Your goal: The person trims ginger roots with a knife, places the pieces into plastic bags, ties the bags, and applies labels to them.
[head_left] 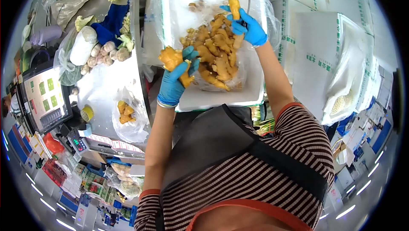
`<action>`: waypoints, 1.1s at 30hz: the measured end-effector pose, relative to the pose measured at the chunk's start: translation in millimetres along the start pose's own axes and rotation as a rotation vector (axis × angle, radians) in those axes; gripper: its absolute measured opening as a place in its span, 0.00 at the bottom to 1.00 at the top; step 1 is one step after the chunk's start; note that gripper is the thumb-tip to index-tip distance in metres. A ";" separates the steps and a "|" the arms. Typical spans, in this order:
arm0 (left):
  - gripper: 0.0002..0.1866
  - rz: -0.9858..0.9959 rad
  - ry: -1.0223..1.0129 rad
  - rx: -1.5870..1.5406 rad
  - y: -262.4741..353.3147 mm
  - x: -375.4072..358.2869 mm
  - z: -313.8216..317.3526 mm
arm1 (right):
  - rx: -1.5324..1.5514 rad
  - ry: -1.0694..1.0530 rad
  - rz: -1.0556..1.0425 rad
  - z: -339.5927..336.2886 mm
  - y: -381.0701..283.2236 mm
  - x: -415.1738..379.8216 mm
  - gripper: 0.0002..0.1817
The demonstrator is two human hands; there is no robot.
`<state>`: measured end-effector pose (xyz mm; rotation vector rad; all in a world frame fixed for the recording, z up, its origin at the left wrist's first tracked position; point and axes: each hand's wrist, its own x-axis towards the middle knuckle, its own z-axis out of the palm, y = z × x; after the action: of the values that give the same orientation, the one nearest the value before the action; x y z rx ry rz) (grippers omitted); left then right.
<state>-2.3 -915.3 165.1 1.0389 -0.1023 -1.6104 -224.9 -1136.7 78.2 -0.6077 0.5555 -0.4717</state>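
My left hand [175,77], in a blue glove, is closed round a large knobbly piece of ginger [171,58] at the left side of a white foam box [254,82]. My right hand [249,27], also gloved in blue, holds a smaller ginger piece [234,8] upright, along with a knife whose thin blade [249,4] points up. Between and below the hands, a heap of ginger [219,54] lies in the box on clear plastic. Part of the knife's handle is hidden by my right fingers.
Left of the box, a metal counter [100,82] bears garlic [104,54], a blue cloth [111,24] and a bag of ginger pieces [126,111]. A screen [47,97] stands at the far left. White foam boxes [313,56] are stacked on the right.
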 end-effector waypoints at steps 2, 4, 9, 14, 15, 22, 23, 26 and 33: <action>0.30 0.046 -0.037 0.038 -1.5 5.2 6.5 | 0.076 -0.129 -0.029 16.6 -0.2 -22.2 0.38; 0.30 0.078 -0.089 0.044 -1.9 6.4 11.1 | 0.287 -0.268 -0.025 28.8 9.5 -35.0 0.38; 0.30 0.195 -0.119 0.150 3.3 -1.6 32.7 | 0.729 -0.231 0.289 88.7 43.0 -63.4 0.29; 0.27 0.150 -0.126 0.286 21.2 -20.7 33.7 | 0.557 -0.320 0.404 128.1 75.0 -84.3 0.30; 0.26 0.145 -0.112 0.365 21.4 -24.7 30.5 | 0.347 -0.256 0.352 131.6 66.0 -87.4 0.31; 0.23 0.096 0.045 -0.263 -27.7 -31.2 10.9 | -0.467 0.390 0.106 181.0 53.6 -89.3 0.28; 0.24 0.091 0.067 -0.320 -33.8 -33.2 6.0 | -0.535 0.400 0.068 181.5 60.0 -88.0 0.26; 0.24 0.076 0.070 -0.299 -34.3 -51.0 0.2 | -0.803 0.498 -0.096 183.9 84.2 -84.3 0.22; 0.24 0.084 0.109 0.437 -12.9 -124.8 -49.1 | -1.009 -0.104 -0.045 235.1 101.3 -64.3 0.20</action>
<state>14.0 -785.7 197.9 1.4339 -0.4339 -1.4836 -105.2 -933.3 196.4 -1.5999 0.6665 -0.1680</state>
